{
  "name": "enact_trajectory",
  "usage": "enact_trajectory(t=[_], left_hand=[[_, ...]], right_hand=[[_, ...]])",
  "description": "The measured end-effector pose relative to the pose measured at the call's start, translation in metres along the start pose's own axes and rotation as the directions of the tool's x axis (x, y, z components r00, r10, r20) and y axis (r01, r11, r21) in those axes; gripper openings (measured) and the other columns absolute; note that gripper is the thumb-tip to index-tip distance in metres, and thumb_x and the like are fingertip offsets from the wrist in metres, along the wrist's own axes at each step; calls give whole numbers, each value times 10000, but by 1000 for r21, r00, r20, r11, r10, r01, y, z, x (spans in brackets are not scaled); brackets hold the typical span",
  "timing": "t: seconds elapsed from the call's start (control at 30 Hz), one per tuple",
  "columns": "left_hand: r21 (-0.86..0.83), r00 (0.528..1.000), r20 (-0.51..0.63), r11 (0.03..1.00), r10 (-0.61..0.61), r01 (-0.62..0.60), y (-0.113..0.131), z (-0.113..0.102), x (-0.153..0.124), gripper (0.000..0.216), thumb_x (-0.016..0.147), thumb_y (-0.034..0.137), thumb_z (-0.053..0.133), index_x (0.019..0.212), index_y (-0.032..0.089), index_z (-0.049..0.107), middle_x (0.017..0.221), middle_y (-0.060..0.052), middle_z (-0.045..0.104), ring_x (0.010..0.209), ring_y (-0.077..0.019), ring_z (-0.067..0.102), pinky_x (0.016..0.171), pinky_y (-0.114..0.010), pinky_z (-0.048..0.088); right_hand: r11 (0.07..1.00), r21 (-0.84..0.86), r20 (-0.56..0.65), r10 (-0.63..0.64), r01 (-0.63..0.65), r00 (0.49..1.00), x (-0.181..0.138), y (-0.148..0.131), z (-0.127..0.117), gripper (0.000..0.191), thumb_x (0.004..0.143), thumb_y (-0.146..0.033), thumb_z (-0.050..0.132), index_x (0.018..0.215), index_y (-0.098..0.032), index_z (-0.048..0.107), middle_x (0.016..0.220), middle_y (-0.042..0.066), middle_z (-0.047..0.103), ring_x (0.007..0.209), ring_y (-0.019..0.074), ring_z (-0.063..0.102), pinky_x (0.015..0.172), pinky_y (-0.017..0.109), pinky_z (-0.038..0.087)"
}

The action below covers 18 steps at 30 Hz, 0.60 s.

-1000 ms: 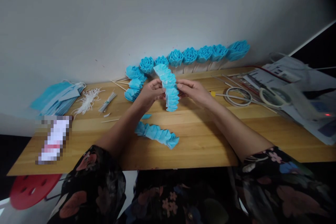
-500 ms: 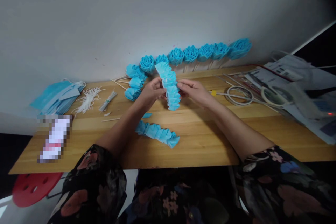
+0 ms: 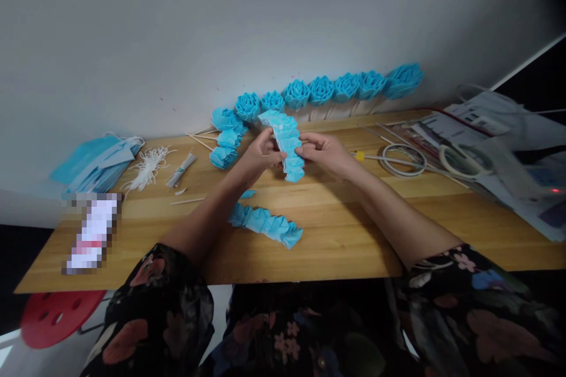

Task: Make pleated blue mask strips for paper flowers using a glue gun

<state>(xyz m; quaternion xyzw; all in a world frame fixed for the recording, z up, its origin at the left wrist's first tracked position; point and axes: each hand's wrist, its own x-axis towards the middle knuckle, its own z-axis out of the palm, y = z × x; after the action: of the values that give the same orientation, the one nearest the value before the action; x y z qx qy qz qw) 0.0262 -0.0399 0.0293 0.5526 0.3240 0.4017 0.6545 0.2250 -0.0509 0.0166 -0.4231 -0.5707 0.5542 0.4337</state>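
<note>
Between my hands, above the table, is a pleated light-blue strip (image 3: 290,142) with petal-like folds along its right side. My left hand (image 3: 262,156) pinches its left edge with thumb and fingers. My right hand (image 3: 322,153) grips the folded edge on the other side, its thumb against the pleats. A second pleated blue strip (image 3: 267,225) lies on the wood below, near my left forearm. Partly hidden by that forearm is a small flat blue piece (image 3: 248,194). Behind the held strip stands a row of blue folded flowers (image 3: 321,90) on thin sticks against the wall.
On the wooden table (image 3: 345,253), a stack of blue face masks (image 3: 99,162), white ear loops (image 3: 150,168), a bundle of ties (image 3: 181,170) and a pixelated phone-like object (image 3: 92,234) lie left. Right are a tape roll (image 3: 403,161), scissors (image 3: 462,160) and papers. A red stool (image 3: 62,315) stands below.
The held strip has bunched shorter, its lower end rising slightly and its top dropping. My right thumb has shifted a little lower and left on the pleats.
</note>
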Motion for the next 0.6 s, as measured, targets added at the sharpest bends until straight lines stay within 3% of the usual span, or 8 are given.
enact_trajectory(t=[0.23, 0.43, 0.6], left_hand=[[-5, 998, -52, 1000, 22, -23, -2, -3, 3, 726, 584, 351, 883, 1208, 219, 537, 1023, -53, 711, 836, -191, 695, 655, -245, 532], [-32, 996, -82, 999, 23, -26, 4, 0, 0, 699, 618, 377, 857, 1214, 222, 525, 990, -41, 697, 869, -198, 696, 696, -261, 546], [-43, 999, -40, 999, 26, -28, 4, 2, -1, 732, 649, 418, 847, 1274, 217, 522, 1039, -65, 705, 895, -224, 707, 694, -277, 550]], right_hand=[[999, 48, 4, 23, -23, 1000, -2, -5, 3, 422, 772, -481, 798, 1100, -217, 768, 845, 18, 753, 727, 165, 664, 706, 320, 576], [998, -59, 58, -4, 8, 998, -2, -4, 1, 515, 732, -419, 818, 1179, -179, 732, 610, -53, 619, 614, 139, 577, 667, 285, 491], [999, -46, 48, -14, 16, 999, -1, -2, 0, 458, 737, -423, 801, 1132, -198, 742, 608, -53, 615, 612, 143, 574, 657, 286, 490]])
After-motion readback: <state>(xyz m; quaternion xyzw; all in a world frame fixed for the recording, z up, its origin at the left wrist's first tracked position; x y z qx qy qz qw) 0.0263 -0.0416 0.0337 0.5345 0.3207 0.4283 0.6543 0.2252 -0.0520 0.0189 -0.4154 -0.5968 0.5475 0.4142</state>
